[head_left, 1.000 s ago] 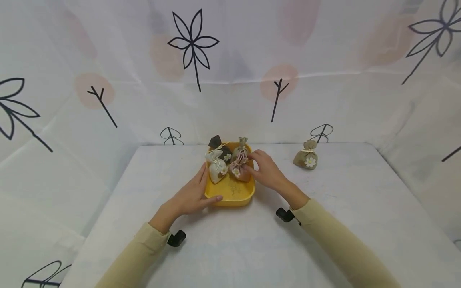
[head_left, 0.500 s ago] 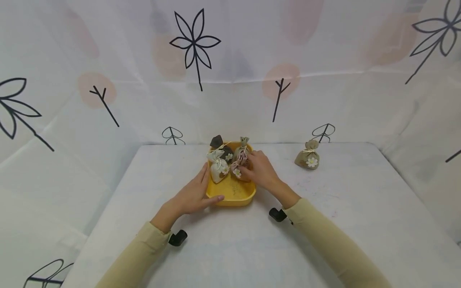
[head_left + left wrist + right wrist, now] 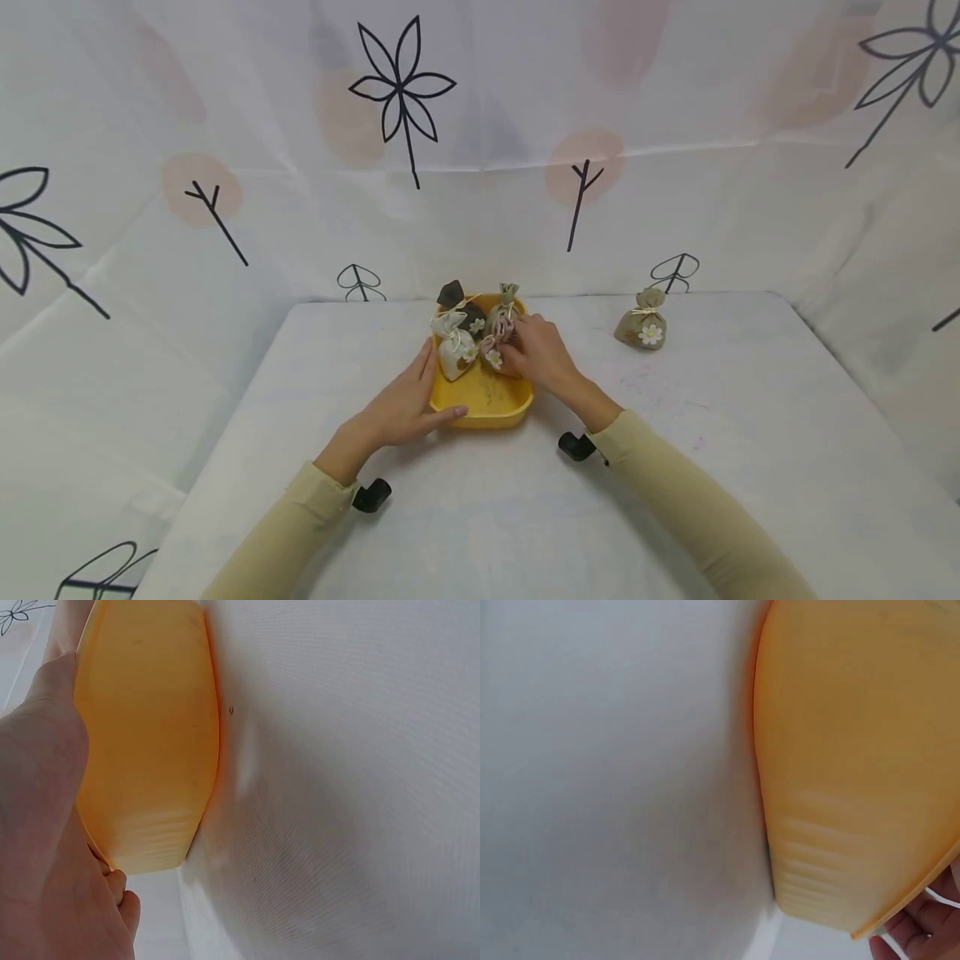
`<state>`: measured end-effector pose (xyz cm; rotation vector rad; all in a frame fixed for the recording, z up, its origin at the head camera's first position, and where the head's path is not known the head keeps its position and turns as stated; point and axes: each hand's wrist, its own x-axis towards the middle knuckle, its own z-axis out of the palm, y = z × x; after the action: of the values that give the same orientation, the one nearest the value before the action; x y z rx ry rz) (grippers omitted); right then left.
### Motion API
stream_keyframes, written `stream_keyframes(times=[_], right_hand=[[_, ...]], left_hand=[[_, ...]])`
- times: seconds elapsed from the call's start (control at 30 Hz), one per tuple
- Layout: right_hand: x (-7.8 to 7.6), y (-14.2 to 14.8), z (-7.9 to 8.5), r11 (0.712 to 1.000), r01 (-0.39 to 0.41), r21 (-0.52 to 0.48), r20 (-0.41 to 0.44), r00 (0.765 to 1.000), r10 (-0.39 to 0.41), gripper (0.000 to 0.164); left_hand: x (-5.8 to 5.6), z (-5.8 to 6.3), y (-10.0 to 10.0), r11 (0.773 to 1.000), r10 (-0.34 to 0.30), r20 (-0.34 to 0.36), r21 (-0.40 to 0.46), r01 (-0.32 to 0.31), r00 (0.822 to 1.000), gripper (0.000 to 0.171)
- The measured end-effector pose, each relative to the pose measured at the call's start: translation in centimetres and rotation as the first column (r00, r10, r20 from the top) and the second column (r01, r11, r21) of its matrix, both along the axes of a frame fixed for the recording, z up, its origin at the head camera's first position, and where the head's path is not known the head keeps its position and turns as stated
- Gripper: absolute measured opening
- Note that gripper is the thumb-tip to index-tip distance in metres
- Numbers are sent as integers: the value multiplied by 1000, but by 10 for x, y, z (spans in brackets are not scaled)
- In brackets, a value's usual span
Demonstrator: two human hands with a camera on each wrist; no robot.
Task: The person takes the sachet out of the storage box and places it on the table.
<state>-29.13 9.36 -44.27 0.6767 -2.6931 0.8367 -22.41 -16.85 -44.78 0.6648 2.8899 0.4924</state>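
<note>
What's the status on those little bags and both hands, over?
Left hand against yellow tray. Right hand pinches pink bag inside it. White bag close alongside. Tan bag outside, on table.

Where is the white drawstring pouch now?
Head view: the white drawstring pouch sits at left in the yellow tray, in front of the dark pouch.

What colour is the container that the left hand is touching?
The container is plain yellow; this shows best in the head view.
</note>
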Motion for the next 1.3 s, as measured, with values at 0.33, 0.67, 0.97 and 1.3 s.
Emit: stream_keyframes(times=[0.33,0.67,0.97,1.3], right_hand=[[7,5,8,988,-57,-145,45,997,64,30],[22,10,25,954,-94,-283,122,984,133,28],[31,14,29,946,-121,-299,97,983,156,24],[34,20,29,940,-142,-311,62,984,170,14]], left_hand=[[0,1,0,1000,-2,3,-1,2,1000,120],[0,2,0,1000,4,11,12,-5,1000,119],[2,0,-1,1000,4,13,11,-4,1000,120],[4,3,1,1000,6,25,16,-6,1000,120]])
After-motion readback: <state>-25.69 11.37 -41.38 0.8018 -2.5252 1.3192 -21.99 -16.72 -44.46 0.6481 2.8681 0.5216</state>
